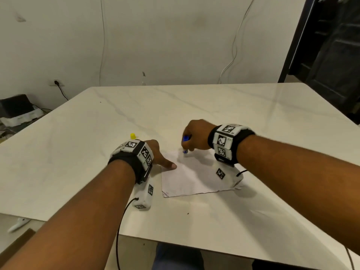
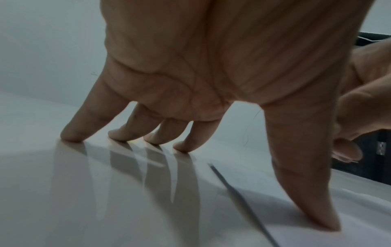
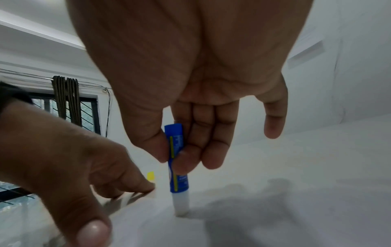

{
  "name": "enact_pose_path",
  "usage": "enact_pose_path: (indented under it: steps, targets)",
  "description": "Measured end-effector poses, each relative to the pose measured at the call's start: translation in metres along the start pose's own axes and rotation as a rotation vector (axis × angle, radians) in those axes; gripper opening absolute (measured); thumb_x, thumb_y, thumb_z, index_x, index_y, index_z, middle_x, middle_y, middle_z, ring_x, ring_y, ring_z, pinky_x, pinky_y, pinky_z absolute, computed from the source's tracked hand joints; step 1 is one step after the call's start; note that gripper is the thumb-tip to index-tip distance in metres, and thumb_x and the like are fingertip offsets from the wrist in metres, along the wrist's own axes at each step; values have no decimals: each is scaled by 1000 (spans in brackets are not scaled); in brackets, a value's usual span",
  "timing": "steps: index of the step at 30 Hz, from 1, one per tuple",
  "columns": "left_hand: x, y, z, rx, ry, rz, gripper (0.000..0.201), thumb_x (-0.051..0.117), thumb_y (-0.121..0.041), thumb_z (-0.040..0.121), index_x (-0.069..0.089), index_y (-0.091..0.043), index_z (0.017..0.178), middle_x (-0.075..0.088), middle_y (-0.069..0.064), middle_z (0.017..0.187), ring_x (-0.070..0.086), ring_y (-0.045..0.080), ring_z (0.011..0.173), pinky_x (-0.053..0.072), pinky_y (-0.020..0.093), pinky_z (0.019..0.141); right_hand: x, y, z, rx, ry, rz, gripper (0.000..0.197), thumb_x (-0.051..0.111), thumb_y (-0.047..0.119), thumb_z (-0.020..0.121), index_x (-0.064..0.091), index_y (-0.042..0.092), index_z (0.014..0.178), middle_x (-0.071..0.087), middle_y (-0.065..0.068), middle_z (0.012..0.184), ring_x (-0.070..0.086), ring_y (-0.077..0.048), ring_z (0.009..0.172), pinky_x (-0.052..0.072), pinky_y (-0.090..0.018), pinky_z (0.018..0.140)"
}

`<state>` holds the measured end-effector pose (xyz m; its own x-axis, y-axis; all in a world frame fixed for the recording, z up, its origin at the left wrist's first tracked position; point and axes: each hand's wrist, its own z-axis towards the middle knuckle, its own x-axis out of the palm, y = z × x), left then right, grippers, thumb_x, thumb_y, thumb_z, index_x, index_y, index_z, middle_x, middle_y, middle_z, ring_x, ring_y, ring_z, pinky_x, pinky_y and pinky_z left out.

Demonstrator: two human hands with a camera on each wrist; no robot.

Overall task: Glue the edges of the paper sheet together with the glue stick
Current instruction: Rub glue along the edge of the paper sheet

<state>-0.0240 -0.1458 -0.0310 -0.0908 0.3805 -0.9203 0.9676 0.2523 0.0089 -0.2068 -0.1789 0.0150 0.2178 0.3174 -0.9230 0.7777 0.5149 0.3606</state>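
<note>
A white paper sheet (image 1: 192,176) lies flat on the marble table (image 1: 194,106). My right hand (image 1: 196,136) pinches a blue glue stick (image 3: 175,160) between thumb and fingers, held upright. Its white tip (image 3: 181,207) touches the paper near the far edge. My left hand (image 1: 155,152) is spread with straight fingers; its thumb (image 2: 306,183) presses the paper's left edge (image 2: 243,198), and the other fingertips (image 2: 71,135) rest on the bare table beside the sheet. The glue stick's yellow cap (image 1: 133,136) stands on the table beyond my left hand.
The table's near edge (image 1: 175,242) runs below my forearms. A wall with hanging cables (image 1: 103,45) stands behind the table. A dark doorway (image 1: 331,45) is at the far right. Boxes and clutter (image 1: 17,112) sit on the floor at the left.
</note>
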Motion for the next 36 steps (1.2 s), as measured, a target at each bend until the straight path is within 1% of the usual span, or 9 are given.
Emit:
enact_pose_path:
  steps: [4, 7, 11, 14, 18, 20, 22, 28, 36]
  targets:
    - [-3, -1, 2, 33, -17, 11, 70, 73, -79, 48, 45, -18, 66, 53, -2, 70, 59, 25, 80, 50, 34, 79, -18, -41, -11, 102, -22, -59, 22, 64, 32, 83, 79, 16, 84, 77, 3, 79, 70, -16, 84, 57, -36, 83]
    - [-4, -1, 4, 28, -18, 26, 72, 72, -81, 43, 46, -19, 68, 54, -3, 72, 60, 25, 82, 52, 35, 84, -30, -70, -22, 189, -46, -73, 22, 65, 33, 83, 79, 15, 82, 77, 1, 80, 70, -19, 84, 58, -36, 80]
    - [-5, -2, 4, 23, -13, 35, 72, 72, -81, 45, 43, -19, 67, 49, -3, 71, 56, 25, 83, 51, 37, 87, -35, -89, -29, 243, -71, -45, 22, 65, 32, 83, 80, 16, 82, 77, -3, 84, 70, -24, 87, 58, -38, 80]
    - [-4, -1, 5, 22, -14, 22, 74, 72, -82, 43, 42, -18, 65, 48, -2, 70, 55, 25, 80, 50, 36, 83, -33, -89, -32, 239, -75, -35, 22, 65, 31, 83, 79, 14, 83, 77, -3, 84, 70, -24, 86, 58, -38, 80]
    - [-2, -2, 4, 32, -22, 14, 72, 73, -79, 49, 41, -16, 64, 48, -1, 69, 54, 24, 78, 46, 33, 74, -29, -85, -43, 228, -61, -48, 24, 65, 33, 83, 79, 13, 81, 77, -3, 82, 68, -21, 78, 57, -37, 77]
    - [-1, -1, 4, 36, -29, 0, 72, 74, -78, 49, 41, -16, 64, 48, -1, 69, 54, 24, 77, 44, 32, 71, -26, -84, -52, 218, -50, -49, 24, 65, 34, 81, 79, 14, 82, 77, -3, 80, 70, -21, 81, 59, -38, 79]
    - [0, 0, 3, 40, -32, 0, 72, 74, -78, 50, 40, -16, 63, 46, -1, 68, 53, 24, 77, 43, 31, 72, -22, -83, -64, 210, -43, -35, 23, 66, 33, 81, 78, 15, 83, 77, -2, 79, 70, -20, 82, 59, -37, 79]
    - [-2, -3, -2, 39, -41, -5, 69, 74, -75, 55, 40, -16, 65, 46, -2, 69, 53, 24, 80, 42, 30, 72, -11, -80, -106, 161, -41, -8, 14, 70, 35, 78, 76, 23, 80, 73, 4, 76, 66, -15, 71, 56, -31, 66]
    - [-6, -6, -9, 24, -31, -19, 69, 74, -77, 51, 45, -17, 69, 55, 0, 76, 59, 25, 82, 46, 31, 73, 2, -54, -121, 72, -1, 46, 12, 70, 35, 79, 77, 26, 80, 73, 9, 77, 66, -9, 72, 57, -29, 70]
